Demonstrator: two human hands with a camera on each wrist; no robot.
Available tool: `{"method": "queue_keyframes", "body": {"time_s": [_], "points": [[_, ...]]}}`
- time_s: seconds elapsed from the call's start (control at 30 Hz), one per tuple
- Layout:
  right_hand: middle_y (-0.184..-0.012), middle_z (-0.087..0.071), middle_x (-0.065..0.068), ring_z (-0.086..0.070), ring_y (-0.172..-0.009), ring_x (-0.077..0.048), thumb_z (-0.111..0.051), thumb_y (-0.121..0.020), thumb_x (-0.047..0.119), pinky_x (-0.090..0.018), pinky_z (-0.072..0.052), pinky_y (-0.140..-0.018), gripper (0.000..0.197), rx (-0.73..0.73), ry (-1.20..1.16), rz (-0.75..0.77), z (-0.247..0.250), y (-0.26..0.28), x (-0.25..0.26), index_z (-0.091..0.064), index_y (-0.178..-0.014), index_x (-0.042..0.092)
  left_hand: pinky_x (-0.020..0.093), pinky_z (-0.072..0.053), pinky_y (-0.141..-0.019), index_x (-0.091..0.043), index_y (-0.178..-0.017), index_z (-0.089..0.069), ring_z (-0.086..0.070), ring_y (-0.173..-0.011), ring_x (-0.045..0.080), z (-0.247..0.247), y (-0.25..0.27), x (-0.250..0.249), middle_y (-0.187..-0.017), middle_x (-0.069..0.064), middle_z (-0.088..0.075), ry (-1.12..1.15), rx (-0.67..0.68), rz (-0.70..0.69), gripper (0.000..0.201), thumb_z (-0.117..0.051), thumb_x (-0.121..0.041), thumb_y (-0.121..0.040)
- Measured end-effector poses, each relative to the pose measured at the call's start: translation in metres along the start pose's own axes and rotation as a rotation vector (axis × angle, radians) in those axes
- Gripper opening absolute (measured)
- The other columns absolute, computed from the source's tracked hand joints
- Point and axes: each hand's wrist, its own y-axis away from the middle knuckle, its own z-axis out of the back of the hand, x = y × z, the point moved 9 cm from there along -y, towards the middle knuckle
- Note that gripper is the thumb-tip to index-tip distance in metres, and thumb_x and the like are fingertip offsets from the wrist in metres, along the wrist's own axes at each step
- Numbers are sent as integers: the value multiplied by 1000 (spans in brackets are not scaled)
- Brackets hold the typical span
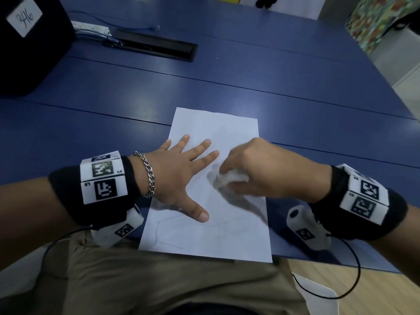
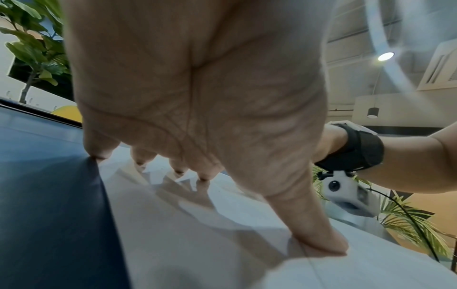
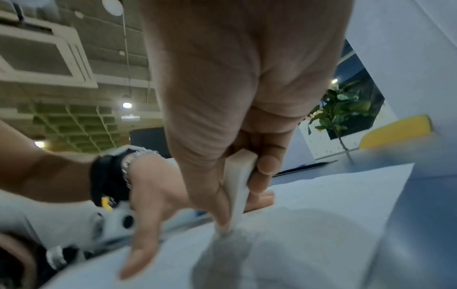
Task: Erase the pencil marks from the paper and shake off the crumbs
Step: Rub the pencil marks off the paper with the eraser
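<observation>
A white sheet of paper (image 1: 229, 228) lies on the blue table (image 1: 227, 83) near its front edge, with faint grey pencil marks on it. My left hand (image 1: 181, 176) lies flat on the sheet's left part, fingers spread and pressing down; the left wrist view shows the fingertips (image 2: 99, 154) and thumb on the paper (image 2: 222, 244). My right hand (image 1: 256, 169) pinches a white eraser (image 1: 231, 176) and holds its tip against the middle of the sheet. In the right wrist view the eraser (image 3: 238, 181) sits between thumb and fingers and touches the paper (image 3: 321, 205), blurred at its tip.
A black box (image 1: 29, 42) with a handwritten label stands at the table's far left. Beside it are a white power strip (image 1: 91, 28), a blue cable and a black cable slot (image 1: 156, 45). My lap in tan trousers (image 1: 159, 280) is below the table's front edge.
</observation>
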Motion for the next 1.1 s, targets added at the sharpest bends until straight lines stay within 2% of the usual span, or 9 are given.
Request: {"method": "queue_keyframes", "body": {"time_s": [0.1,0.27,0.43,0.57,0.73,0.87,0.97,1.03,1.1], "points": [[-95,-72,5,-65,-83,-15,-51,-90,56,-31,-52,-74,41,111,-77,103,-11,8,24,-75,-106,26,59,7,-128,-46,-154,35,32,-155,32,0,0,0,-162,-15,45,-1,4,0,144,-53,-104,-57],[-96,-73,2,-64,-86,-19,-69,-86,37,-41,-56,-75,25,-32,-15,-101,5,-3,-20,-74,-107,24,61,2,-128,-51,-152,36,27,-156,38,2,0,-2,-164,-11,42,-16,-5,9,140,-51,-105,-57],[-97,-72,8,-64,-83,-13,-52,-88,54,-32,-54,-74,39,68,-79,36,-8,13,9,-75,-109,30,61,2,-127,-52,-152,35,26,-156,40,2,0,-2,-164,-10,42,-30,2,23,139,-50,-105,-57],[-101,-73,7,-67,-89,-18,-69,-86,37,-35,-55,-77,29,-54,-7,-128,6,12,-28,-75,-113,28,64,0,-126,-59,-149,34,25,-155,46,4,1,-5,-164,-9,42,-34,25,25,133,-52,-104,-58],[-96,-72,8,-66,-83,-12,-54,-89,54,-29,-54,-74,38,75,-73,26,-7,22,7,-76,-108,30,67,-5,-124,-64,-147,32,19,-154,55,8,2,-9,-165,-7,42,-29,59,54,133,-61,-100,-58],[-94,-71,8,-64,-82,-15,-65,-86,35,-32,-53,-72,23,-19,-6,-102,6,15,-23,-75,-105,30,70,-11,-124,-64,-146,33,16,-154,57,12,0,-10,-166,-4,40,-40,63,69,135,-61,-101,-56],[-89,-66,6,-62,-81,-14,-54,-87,39,-34,-52,-71,25,53,52,24,-9,21,3,-72,-96,24,71,-12,-123,-64,-145,34,17,-153,58,11,-1,-9,-165,-4,42,-41,80,80,135,-61,-101,-57],[-91,-66,6,-62,-83,-15,-53,-88,40,-34,-53,-71,27,128,52,38,-17,24,10,-72,-98,23,72,-13,-123,-65,-143,36,18,-153,58,10,-1,-10,-164,-5,43,-47,88,81,135,-60,-101,-57],[-87,-66,6,-62,-80,-16,-56,-89,37,-37,-53,-71,20,111,67,-7,-9,18,-5,-70,-94,25,72,-14,-123,-65,-143,36,17,-153,57,11,-1,-10,-165,-4,43,-53,83,79,134,-59,-102,-56]]}}
